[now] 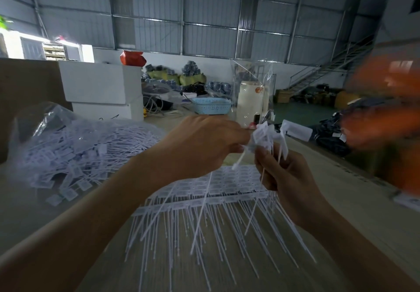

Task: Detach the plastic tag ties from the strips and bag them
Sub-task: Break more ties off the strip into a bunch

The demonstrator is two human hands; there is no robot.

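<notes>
A single wide-angle view from a head-worn camera, looking forward and slightly down over a work table (336,178). The table's near edge sits close beneath the lens; beyond its far edge, a warehouse wall (204,14) stands well back, curved by lens distortion.

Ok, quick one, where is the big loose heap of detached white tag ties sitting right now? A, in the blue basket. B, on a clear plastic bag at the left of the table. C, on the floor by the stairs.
B: the heap of tag ties lies on a clear plastic bag at the table's left, away from both hands.
</notes>
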